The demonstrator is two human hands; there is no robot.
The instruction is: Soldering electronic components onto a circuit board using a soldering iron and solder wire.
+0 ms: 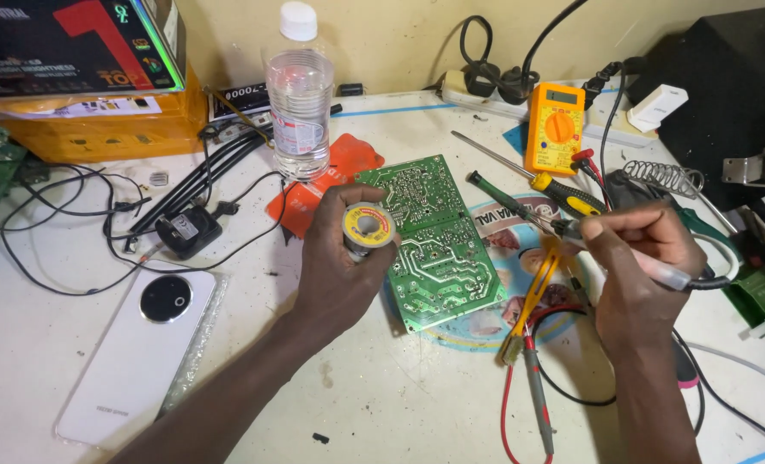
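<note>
Centrally, one green circuit board [429, 245], flat and rectangular w/ its solder-traced underside up, lies on the pale, stained desk [374, 387] betw. two hands: the left hand [339, 258] is closed round one small solder spool [368, 228] w/ a yellow round label, held just at the board's left edge, and the right hand [640, 258] is closed round one pen-shaped soldering iron [657, 271] to the board's right. Around these, approx.: one clear ribbed plastic bottle [300, 94] w/ white cap, one glossy white phone [137, 357] lying back-up w/ a round black camera, one orange multimeter [555, 127], one yellow-and-black screwdriver [537, 185], one black plug adapter [185, 232] and one coiled wire iron stand [661, 176].
</note>
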